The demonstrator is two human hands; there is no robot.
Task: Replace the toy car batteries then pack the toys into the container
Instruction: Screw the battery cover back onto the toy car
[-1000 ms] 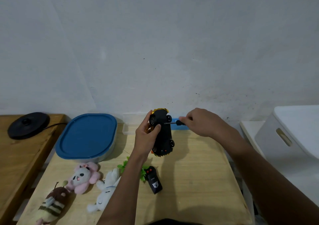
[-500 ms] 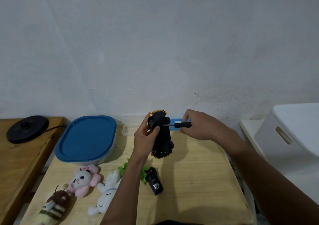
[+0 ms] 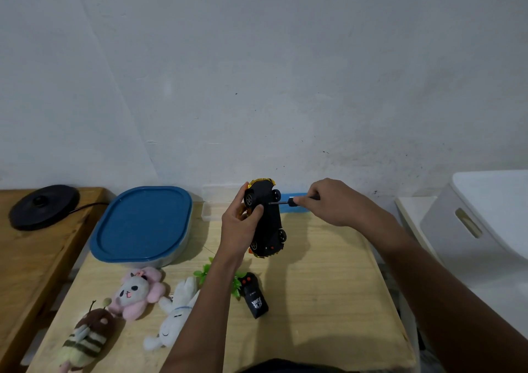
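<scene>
Black toy car [image 3: 267,218], underside showing, held by the left grip [image 3: 238,227]; right grip [image 3: 328,202] pinches a screwdriver [image 3: 285,202], tip seemingly touching it. Remote [image 3: 255,297] and plush toys [image 3: 134,291] lie below the left grip; lidded container [image 3: 143,224] left, contents hidden.

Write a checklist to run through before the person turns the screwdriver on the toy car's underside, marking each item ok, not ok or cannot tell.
1. Toy car gripped, underside towards the camera: ok, the left hand holds it.
2. Screwdriver held by the right hand, tip against the underside: ok.
3. Tip seated in a screw head: cannot tell, too small.
4. Container open for packing: not ok, the blue lid is on.
5. Plush toys within reach: ok, the pink plush and white plush lie on the table.
</scene>
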